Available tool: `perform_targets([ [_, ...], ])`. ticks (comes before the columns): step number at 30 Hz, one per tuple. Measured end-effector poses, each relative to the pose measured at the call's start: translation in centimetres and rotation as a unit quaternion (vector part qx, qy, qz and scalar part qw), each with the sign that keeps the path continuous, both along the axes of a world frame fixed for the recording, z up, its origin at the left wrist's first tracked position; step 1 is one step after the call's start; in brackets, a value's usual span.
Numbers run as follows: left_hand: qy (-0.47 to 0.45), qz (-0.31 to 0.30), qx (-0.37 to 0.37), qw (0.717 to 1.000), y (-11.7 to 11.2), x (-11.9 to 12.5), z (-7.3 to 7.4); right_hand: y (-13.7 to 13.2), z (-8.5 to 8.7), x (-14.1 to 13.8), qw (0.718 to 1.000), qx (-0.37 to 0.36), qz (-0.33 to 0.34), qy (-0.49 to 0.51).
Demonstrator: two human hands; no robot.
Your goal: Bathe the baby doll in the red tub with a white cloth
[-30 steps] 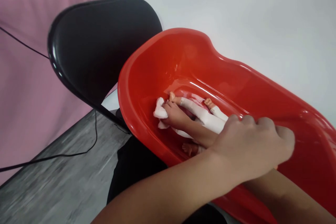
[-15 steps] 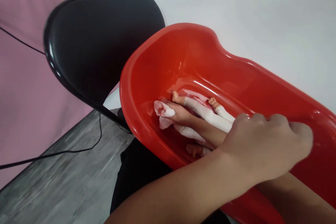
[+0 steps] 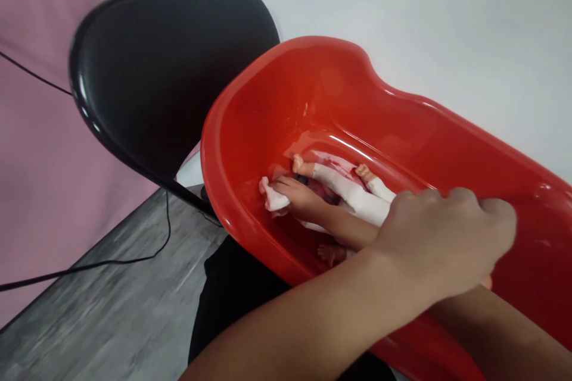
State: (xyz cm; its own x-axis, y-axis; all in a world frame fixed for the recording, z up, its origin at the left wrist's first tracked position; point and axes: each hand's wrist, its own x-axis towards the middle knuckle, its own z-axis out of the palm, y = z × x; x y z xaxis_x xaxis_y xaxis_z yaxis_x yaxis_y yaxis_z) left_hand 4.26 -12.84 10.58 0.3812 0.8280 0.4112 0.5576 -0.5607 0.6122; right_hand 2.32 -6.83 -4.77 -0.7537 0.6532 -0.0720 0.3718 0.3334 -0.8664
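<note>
A doll with a white cloth body [image 3: 353, 193] and peach-coloured hands and feet lies in a red plastic tub [image 3: 214, 149] with shallow, shiny liquid. My right hand [image 3: 299, 193] reaches in from the lower right, beneath my left forearm. Its fingers are closed on a small white-and-pink cloth [image 3: 274, 195] by the tub's near-left wall. Crossing above it, my left hand [image 3: 447, 241] is curled with the knuckles up, over the doll's other end. Whatever those fingers grip is hidden, though a bit of peach shows just below the hand.
Behind the tub on the left stands a black chair [image 3: 174, 65]. Pink cloth [image 3: 36, 149] hangs at the far left, with a black cable [image 3: 111, 262] across the grey floor [image 3: 125, 321]. A white wall [image 3: 447, 12] rises behind.
My right hand has shifted slightly and turned the cloth, which now looks more bunched. A dark patch shows beside the doll's limb. My left hand has moved a little leftward.
</note>
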Motion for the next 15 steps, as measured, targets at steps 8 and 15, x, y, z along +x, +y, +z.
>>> perform_targets([
  [8, 0.014, -0.018, -0.022, 1.000, 0.1, -0.3, 0.0, 1.1, -1.4, 0.3, 0.988, 0.115, 0.085, -0.053],
  [15, 0.014, -0.019, -0.030, 0.999, 0.3, -0.5, -0.1, -0.2, -0.3, 0.1, 0.998, 0.061, 0.014, -0.004],
])
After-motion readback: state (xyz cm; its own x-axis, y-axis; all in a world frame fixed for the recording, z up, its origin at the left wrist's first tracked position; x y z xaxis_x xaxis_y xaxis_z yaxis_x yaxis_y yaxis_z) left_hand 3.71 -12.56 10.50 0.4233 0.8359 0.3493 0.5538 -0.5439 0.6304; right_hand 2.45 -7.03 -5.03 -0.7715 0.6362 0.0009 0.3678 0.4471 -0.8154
